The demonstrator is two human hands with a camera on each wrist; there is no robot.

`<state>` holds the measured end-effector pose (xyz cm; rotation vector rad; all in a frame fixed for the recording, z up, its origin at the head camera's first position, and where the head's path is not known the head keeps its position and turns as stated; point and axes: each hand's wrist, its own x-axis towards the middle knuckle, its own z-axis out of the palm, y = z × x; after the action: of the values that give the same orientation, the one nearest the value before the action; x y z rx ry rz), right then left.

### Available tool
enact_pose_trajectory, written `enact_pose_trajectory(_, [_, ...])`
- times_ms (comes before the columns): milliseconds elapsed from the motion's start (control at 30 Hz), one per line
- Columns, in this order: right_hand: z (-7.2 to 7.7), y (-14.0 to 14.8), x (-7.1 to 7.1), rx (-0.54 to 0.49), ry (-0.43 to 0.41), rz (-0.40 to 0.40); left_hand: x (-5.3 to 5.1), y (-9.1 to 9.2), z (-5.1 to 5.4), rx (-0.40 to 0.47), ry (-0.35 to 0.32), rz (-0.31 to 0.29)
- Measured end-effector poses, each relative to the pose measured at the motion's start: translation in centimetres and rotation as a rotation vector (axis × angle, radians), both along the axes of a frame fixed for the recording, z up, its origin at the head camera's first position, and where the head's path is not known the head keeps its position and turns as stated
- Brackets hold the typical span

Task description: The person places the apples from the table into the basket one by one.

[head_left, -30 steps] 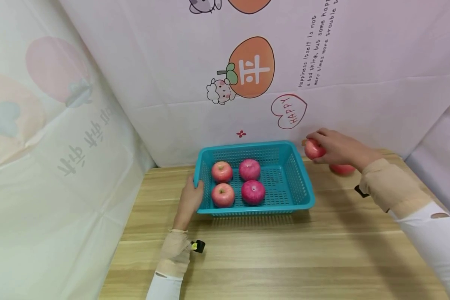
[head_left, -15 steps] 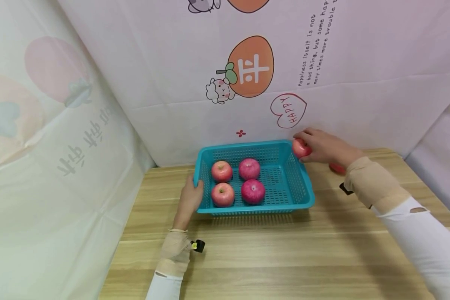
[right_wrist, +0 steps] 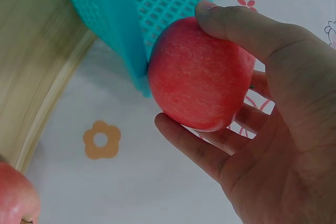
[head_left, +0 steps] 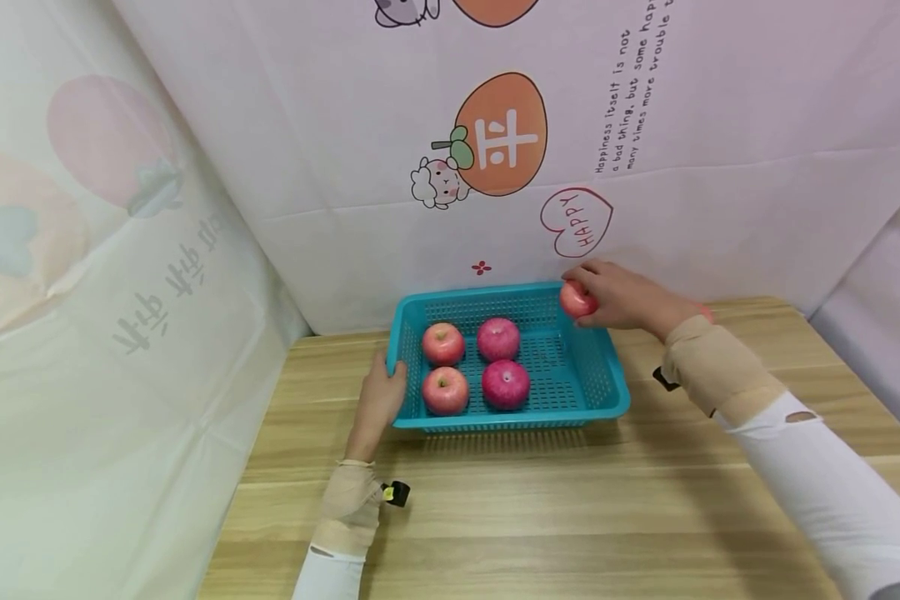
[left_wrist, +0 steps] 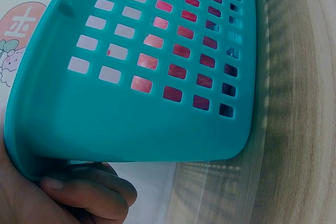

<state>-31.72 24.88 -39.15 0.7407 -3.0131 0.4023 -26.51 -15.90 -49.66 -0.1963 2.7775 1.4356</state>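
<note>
A teal plastic basket [head_left: 476, 421] with perforated sides stands at the back of the wooden table. Two lighter red apples [head_left: 445, 391] sit in its left half, beside two deep pink ones [head_left: 506, 384]. My left hand [head_left: 381, 396] grips the basket's left rim; in the left wrist view its fingers [left_wrist: 92, 190] curl under the rim. Over the basket's back right corner, my right hand [head_left: 621, 296] holds a red apple [right_wrist: 202, 74] between thumb and fingers. Another apple [right_wrist: 16, 195] lies on the table to the right, mostly hidden behind the right wrist in the head view.
A white printed cloth [head_left: 360, 167] hangs right behind the basket, and another cloth [head_left: 157, 375] closes off the left side. The wooden table [head_left: 510, 517] extends in front of the basket. A small black camera [head_left: 396, 493] is on the left wrist.
My right hand has carried the red apple leftward, from beside the basket to above its back right corner. The left hand and the apples in the basket have stayed put.
</note>
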Motion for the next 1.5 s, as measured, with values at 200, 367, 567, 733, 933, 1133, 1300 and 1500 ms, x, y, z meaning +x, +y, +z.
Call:
enact_pose_trajectory(200, [-0.5, -0.8, -0.3, 0.003, -0.023, -0.003, 0.0, 0.1, 0.0, 0.0, 0.013, 0.004])
enact_pose_trajectory(367, [-0.9, -1.5, -0.5, 0.01, -0.027, -0.011, 0.0, 0.2, -0.1, 0.004, 0.02, 0.01])
enact_pose_trajectory(567, [-1.1, -2.5, -0.6, 0.028, -0.021, -0.013, -0.1, 0.1, -0.2, 0.008, 0.027, 0.011])
enact_pose_trajectory(733, [-1.5, -3.1, -0.8, 0.011, -0.018, 0.029, -0.1, 0.1, -0.1, 0.018, 0.025, 0.006])
enact_pose_trajectory(933, [-2.5, -3.5, -1.4, 0.01, -0.018, 0.03, 0.0, 0.1, -0.1, 0.023, 0.03, 0.012])
enact_pose_trajectory(1133, [-3.3, -4.0, -1.7, 0.004, -0.036, 0.019, -0.1, 0.0, -0.1, 0.019, 0.012, 0.008])
enact_pose_trajectory(1300, [-3.3, -4.6, -1.8, -0.01, -0.056, 0.024, -0.1, -0.1, -0.2, 0.02, 0.018, 0.005])
enact_pose_trajectory(1500, [-3.6, -5.3, -2.2, -0.02, -0.047, 0.04, -0.1, 0.0, -0.1, 0.021, 0.023, 0.011])
